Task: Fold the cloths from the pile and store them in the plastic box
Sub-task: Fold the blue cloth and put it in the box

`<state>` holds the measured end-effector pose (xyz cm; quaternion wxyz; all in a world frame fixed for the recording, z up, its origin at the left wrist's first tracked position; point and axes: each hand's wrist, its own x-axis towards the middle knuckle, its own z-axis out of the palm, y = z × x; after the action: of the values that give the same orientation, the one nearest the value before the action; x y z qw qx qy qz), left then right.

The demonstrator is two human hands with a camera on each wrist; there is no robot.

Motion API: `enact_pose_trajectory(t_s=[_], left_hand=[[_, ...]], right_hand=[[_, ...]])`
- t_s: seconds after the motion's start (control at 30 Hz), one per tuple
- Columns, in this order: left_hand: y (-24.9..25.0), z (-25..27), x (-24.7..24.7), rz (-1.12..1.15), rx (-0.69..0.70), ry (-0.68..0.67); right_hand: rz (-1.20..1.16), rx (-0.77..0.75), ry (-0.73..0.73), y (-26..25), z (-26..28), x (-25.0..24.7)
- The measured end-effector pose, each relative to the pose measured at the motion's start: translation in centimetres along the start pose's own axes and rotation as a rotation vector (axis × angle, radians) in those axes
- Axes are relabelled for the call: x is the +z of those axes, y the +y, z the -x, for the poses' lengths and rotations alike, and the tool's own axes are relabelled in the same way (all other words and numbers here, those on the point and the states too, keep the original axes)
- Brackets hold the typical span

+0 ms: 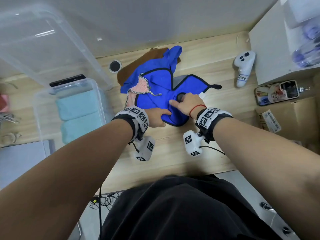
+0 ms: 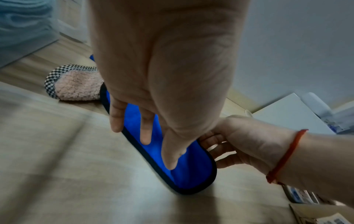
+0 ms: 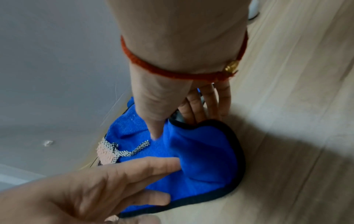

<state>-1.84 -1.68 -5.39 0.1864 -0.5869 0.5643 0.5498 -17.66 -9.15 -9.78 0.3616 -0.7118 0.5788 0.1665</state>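
Observation:
A blue cloth with black trim (image 1: 159, 87) lies crumpled on the wooden table (image 1: 173, 153), on top of a pile holding a brown cloth (image 1: 136, 66), a pink cloth with checked trim (image 1: 141, 85) and a grey cloth (image 1: 180, 79). My left hand (image 1: 157, 118) presses straight fingers on the blue cloth's near edge (image 2: 187, 171). My right hand (image 1: 183, 104) grips a fold of the blue cloth (image 3: 201, 159), thumb on top and fingers tucked under it. The clear plastic box (image 1: 39, 118) stands at the left with folded light-blue towels (image 1: 78, 111) inside.
The box's clear lid (image 1: 52, 40) leans behind it. A round cable hole (image 1: 115, 66) sits left of the pile. A white controller (image 1: 244, 66), a phone (image 1: 277, 92), a white shelf unit (image 1: 270, 49) and a cardboard box (image 1: 285, 122) are at the right.

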Motion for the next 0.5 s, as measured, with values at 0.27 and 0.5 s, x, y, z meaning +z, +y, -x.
enact_pose_trajectory(t_s=[0.27, 0.5], left_hand=[[0.9, 0.7, 0.7, 0.153, 0.042, 0.373], [3.1, 4.5, -4.3, 0.186, 0.230, 0.799]], right_hand=[[-0.229, -0.187, 0.069, 0.9, 2.1, -1.2], [-0.290, -0.542, 0.073, -4.2, 6.5, -10.7]])
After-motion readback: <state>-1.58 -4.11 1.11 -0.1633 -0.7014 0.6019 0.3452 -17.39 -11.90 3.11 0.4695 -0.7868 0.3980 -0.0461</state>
